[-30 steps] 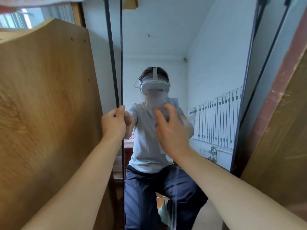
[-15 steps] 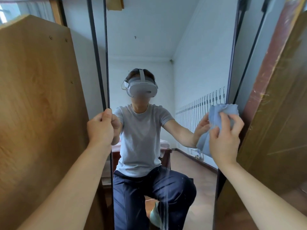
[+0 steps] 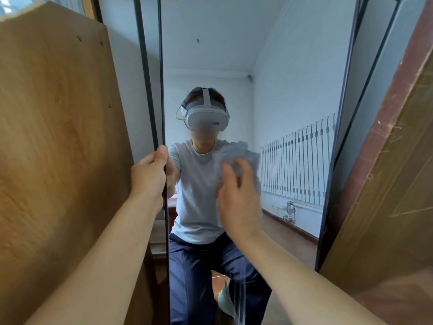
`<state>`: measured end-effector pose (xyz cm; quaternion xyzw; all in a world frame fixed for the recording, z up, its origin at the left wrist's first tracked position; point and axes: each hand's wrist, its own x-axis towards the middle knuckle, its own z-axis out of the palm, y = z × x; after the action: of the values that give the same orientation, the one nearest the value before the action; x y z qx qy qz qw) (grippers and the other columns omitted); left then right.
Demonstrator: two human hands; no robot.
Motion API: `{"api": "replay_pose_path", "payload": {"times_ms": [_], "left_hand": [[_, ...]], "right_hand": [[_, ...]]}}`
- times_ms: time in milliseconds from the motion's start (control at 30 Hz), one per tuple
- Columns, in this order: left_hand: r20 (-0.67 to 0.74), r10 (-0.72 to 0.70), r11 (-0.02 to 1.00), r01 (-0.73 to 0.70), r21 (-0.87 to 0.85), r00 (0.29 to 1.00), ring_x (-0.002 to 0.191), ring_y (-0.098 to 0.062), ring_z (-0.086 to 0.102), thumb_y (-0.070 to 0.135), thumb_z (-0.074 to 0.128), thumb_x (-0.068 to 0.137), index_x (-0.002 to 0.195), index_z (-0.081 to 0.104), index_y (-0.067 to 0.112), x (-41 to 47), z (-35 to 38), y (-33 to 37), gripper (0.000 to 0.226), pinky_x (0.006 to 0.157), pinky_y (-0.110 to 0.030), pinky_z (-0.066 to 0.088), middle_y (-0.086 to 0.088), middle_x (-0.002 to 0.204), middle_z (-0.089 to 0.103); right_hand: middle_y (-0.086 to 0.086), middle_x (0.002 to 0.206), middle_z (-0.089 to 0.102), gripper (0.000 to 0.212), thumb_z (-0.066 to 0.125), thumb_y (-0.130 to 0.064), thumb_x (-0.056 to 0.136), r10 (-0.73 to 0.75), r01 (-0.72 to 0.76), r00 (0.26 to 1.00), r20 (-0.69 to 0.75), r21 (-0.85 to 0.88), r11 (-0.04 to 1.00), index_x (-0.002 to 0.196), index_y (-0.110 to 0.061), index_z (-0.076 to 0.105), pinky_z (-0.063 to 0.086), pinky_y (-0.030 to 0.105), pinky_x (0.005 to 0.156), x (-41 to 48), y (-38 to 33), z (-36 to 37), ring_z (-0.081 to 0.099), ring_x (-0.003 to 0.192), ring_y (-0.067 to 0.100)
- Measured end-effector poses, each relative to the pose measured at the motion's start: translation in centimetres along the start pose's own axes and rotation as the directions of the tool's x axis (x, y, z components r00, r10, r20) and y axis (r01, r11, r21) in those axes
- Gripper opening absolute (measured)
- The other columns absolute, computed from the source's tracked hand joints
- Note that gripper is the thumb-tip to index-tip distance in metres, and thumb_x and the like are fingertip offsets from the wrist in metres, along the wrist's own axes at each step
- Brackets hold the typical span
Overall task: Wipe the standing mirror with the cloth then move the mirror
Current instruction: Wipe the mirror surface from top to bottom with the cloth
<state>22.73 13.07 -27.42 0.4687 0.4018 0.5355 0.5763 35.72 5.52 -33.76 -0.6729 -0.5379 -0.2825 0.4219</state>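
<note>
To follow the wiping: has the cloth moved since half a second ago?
Yes. The cloth went left, from the mirror's right frame toward the glass centre, under the right hand.

Left forearm [image 3: 105, 254] bare, extended up from lower left; left hand [image 3: 148, 174] curled round left edge of mirror [image 3: 210, 55], back of hand toward camera; right forearm [image 3: 304, 273] bare, angled in from lower right; right hand [image 3: 236, 202] raised, back toward camera, fingers extended and spread, motion-blurred, pressing cloth [image 3: 243, 153] to the glass; hands apart, left slightly higher.
</note>
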Motion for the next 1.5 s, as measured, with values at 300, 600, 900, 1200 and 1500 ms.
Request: {"api": "replay_pose_path", "payload": {"times_ms": [300, 600, 900, 1200, 1500], "left_hand": [[-0.014, 0.111, 0.986, -0.108, 0.130, 0.994, 0.089, -0.021, 0.064, 0.034, 0.051, 0.095, 0.075, 0.064, 0.023, 0.2, -0.2, -0.1, 0.026, 0.083, -0.035, 0.053, -0.002, 0.085, 0.068], [-0.046, 0.275, 0.939, -0.258, 0.226, 0.960, 0.042, 0.004, 0.052, 0.028, 0.046, 0.098, 0.062, 0.056, 0.018, 0.1, 0.1, -0.5, 0.038, 0.043, -0.007, 0.042, 0.009, 0.049, 0.059], [-0.098, 0.292, 0.933, -0.261, 0.249, 0.951, 0.057, 0.000, 0.054, 0.028, 0.043, 0.099, 0.064, 0.052, 0.022, -0.8, 0.9, -0.5, 0.037, 0.042, -0.004, 0.038, 0.009, 0.067, 0.053], [-0.144, 0.186, 0.968, -0.157, 0.193, 0.972, 0.082, -0.013, 0.053, 0.033, 0.044, 0.098, 0.098, 0.059, 0.020, -1.6, 0.3, -2.1, 0.020, 0.070, -0.020, 0.038, 0.005, 0.082, 0.057], [-0.147, 0.138, 0.973, -0.106, 0.205, 0.979, 0.087, -0.011, 0.053, 0.033, 0.046, 0.097, 0.099, 0.062, 0.019, -2.7, -1.0, -4.8, 0.021, 0.075, -0.023, 0.040, 0.004, 0.087, 0.057]], "right_hand": [[0.014, 0.132, 0.029, 0.049, 0.029, -0.008, 0.080, -0.388, 0.386, 0.901, 0.194, 0.052, 0.921, 0.128, -0.007, 0.039, 0.056, 0.037, 0.054, -2.5, -5.4, 3.7, 0.058, 0.089, 0.033], [0.010, 0.125, 0.037, 0.040, 0.045, -0.009, 0.080, -0.462, 0.471, 0.881, 0.105, -0.082, 0.878, 0.120, -0.012, 0.045, 0.054, 0.034, 0.054, -3.9, 1.3, 0.9, 0.062, 0.079, 0.031], [0.004, 0.126, 0.037, 0.026, 0.042, -0.022, 0.095, -0.012, -0.015, 0.994, -0.107, -0.245, 0.969, 0.117, -0.013, 0.053, 0.055, 0.037, 0.079, -3.2, 11.8, -4.8, 0.049, 0.110, 0.023], [0.011, 0.127, 0.034, 0.037, 0.058, -0.002, 0.081, 0.218, -0.253, 0.960, -0.179, -0.205, 0.945, 0.117, -0.004, 0.050, 0.056, 0.034, 0.057, -7.0, 13.3, -5.7, 0.054, 0.103, 0.033], [0.008, 0.126, 0.032, 0.033, 0.048, -0.012, 0.085, 0.136, -0.140, 0.988, -0.070, -0.071, 0.988, 0.117, -0.014, 0.042, 0.059, 0.037, 0.070, -7.8, 6.2, -2.5, 0.056, 0.103, 0.033]]}}
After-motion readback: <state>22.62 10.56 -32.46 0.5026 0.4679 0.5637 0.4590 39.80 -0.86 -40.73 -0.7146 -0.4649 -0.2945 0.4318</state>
